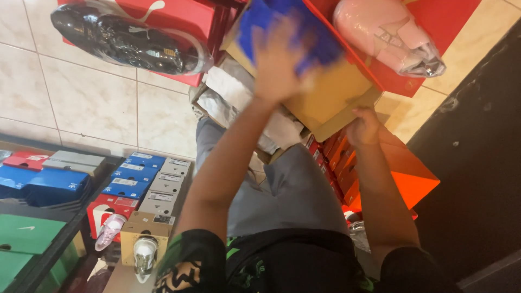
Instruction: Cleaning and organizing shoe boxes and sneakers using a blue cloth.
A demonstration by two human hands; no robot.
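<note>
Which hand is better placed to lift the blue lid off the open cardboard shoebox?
Left hand, probably: it lies flat on the blue lid. The right hand grips the cardboard shoebox at its lower edge, steadying it.

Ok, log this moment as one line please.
left hand: flat on blue lid | right hand: grips cardboard box edge | orange boxes below

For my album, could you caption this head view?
Left hand reaches to a blue shoe box; right hand grips the open brown box beneath.
</note>
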